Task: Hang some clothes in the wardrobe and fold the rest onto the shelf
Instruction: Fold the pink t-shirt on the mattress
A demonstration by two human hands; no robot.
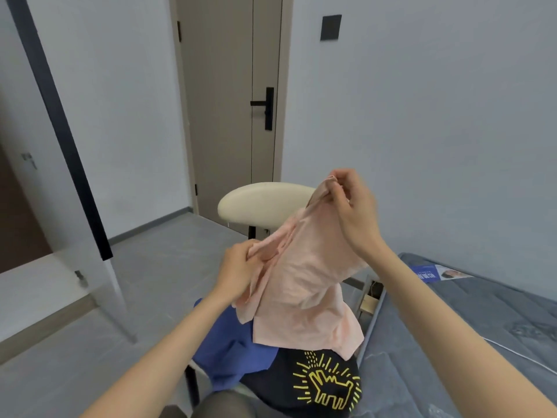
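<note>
Mattress (470, 342) on the right, chair (265, 203) ahead with a blue garment (232, 354) and a black printed tee (316, 384) piled on it. Pink garment (301, 291) held up above that pile. Right hand (352, 206) pinches its top edge, left hand (236, 271) grips bunched fabric lower down.

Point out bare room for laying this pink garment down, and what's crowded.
Free: the grey mattress right of the chair, nearer than the blue leaflet; the floor left of the chair. Crowded: the chair itself, piled with a blue garment and black printed T-shirt.
</note>
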